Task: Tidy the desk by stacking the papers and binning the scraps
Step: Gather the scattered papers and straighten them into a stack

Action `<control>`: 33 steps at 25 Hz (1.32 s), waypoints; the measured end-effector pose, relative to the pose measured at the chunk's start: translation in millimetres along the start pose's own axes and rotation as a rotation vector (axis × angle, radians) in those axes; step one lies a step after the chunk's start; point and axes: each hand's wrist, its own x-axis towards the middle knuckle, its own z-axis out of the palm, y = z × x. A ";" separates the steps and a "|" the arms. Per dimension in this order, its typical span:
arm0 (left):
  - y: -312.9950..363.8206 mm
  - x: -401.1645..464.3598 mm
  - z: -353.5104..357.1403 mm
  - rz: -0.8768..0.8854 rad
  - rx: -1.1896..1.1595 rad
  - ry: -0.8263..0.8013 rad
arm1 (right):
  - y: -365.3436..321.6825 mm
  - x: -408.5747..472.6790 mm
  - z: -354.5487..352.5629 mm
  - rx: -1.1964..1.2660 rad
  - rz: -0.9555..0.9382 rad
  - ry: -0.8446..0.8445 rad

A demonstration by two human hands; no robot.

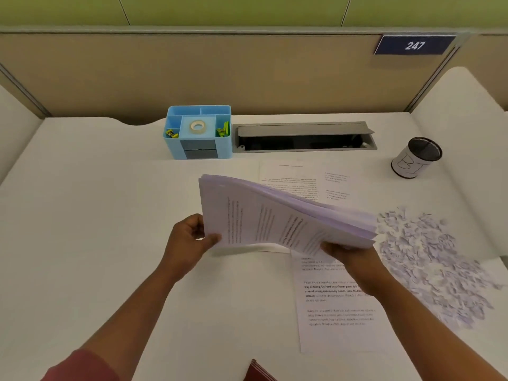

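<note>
Both hands clamped on the paper stack (275,215), left hand (189,237) at its left edge, right hand (346,253) underneath, lifted mid-desk. Two loose sheets (338,312) remain; the scraps (434,265) at right aren't binned; the mesh cup (417,158) waits far right.

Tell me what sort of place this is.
Most likely an office cubicle or shared workstation. A fabric partition panel carries a number plate reading 247, the white desk has a built-in cable tray with its lid up, and a blue desk organiser holds tape and clips.
</note>
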 end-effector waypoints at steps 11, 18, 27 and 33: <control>8.4 -21.0 27.2 0.000 -0.215 0.093 | 16.5 -7.1 10.9 0.001 0.039 0.017; 0.7 -37.1 36.7 0.058 -0.275 0.211 | 15.4 -11.5 11.0 0.052 -0.035 0.006; -3.2 -38.8 40.8 0.075 -0.244 0.156 | 29.8 -10.3 10.2 0.064 0.020 0.031; -14.4 -35.0 44.3 0.057 -0.228 0.134 | 41.6 -6.7 10.4 0.080 0.079 0.037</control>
